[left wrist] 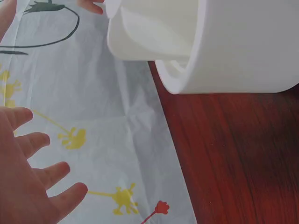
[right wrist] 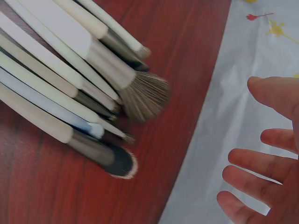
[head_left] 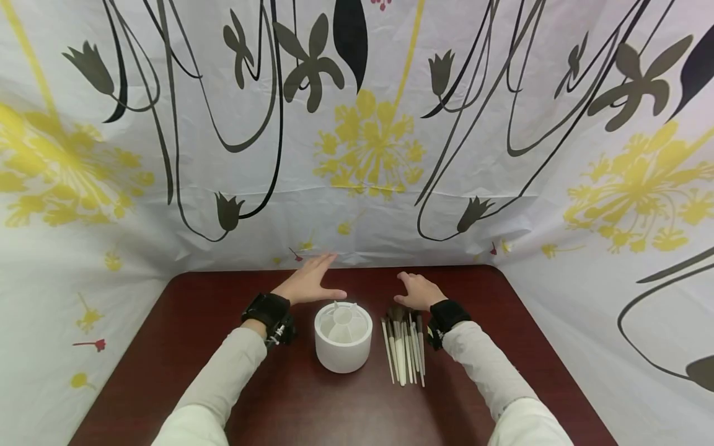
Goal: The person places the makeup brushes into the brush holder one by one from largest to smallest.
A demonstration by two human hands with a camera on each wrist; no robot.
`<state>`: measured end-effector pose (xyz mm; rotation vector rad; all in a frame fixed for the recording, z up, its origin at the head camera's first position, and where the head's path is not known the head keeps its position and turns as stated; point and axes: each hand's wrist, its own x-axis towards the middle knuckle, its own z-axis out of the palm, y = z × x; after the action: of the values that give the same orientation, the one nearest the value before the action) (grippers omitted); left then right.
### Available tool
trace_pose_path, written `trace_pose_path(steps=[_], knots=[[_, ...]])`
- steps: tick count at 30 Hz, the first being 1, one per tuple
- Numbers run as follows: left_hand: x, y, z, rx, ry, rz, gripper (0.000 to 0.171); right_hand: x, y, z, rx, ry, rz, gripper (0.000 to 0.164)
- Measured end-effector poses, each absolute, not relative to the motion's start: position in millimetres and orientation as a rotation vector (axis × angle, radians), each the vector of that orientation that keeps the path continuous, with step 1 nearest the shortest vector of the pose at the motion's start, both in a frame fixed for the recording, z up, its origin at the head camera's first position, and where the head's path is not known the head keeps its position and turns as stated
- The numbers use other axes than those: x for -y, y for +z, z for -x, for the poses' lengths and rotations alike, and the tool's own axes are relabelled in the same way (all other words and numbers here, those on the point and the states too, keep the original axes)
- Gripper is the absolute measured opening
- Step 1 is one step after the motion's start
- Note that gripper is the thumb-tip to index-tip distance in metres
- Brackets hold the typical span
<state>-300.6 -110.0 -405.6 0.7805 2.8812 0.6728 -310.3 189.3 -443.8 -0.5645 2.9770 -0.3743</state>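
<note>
A white round holder point(head_left: 343, 356) with inner dividers stands upright on the table. My left hand point(head_left: 308, 284) is held beyond its left side, fingers spread and holding nothing; in the left wrist view those fingers point(left wrist: 35, 175) are apart from the holder point(left wrist: 247, 46). To the holder's right lies a bundle of makeup brushes point(head_left: 404, 353), pale handles toward me and bristles away. Just past the bristle ends hovers my right hand point(head_left: 419, 291), with nothing in it. In the right wrist view a fluffy brush point(right wrist: 147, 95) lies among slimmer ones, and the right hand point(right wrist: 266, 163) has its fingers extended.
The dark red wooden table point(head_left: 290, 406) has rounded far corners. Behind it and along both sides hangs a white sheet point(head_left: 385, 241) printed with flowers. A black wrist strap point(head_left: 269, 313) sits on each arm.
</note>
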Motion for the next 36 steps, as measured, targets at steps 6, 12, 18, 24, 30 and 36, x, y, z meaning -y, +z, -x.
trace_pose_path(steps=[6,12,18,24,30,36], knots=[[104,-410,294,-2.841,0.657,-0.811,0.102,-189,-458,302,-2.948,-0.426,0.565,0.045],[98,-413,286,-2.782,0.65,-0.86,0.1,-187,-476,294,-2.919,-0.475,0.549,0.021],[90,-418,279,-2.696,0.638,-0.909,0.101,-184,-492,285,-2.914,-0.502,0.521,0.016],[83,-425,276,-2.667,0.568,-0.904,0.104,-180,-507,283,-2.91,-0.499,0.515,0.043],[80,-428,275,-2.627,0.569,-0.891,0.104,-179,-516,282,-2.887,-0.566,0.473,0.035],[78,-430,273,-2.594,0.568,-0.871,0.104,-178,-526,282,-2.916,-0.532,0.457,0.039]])
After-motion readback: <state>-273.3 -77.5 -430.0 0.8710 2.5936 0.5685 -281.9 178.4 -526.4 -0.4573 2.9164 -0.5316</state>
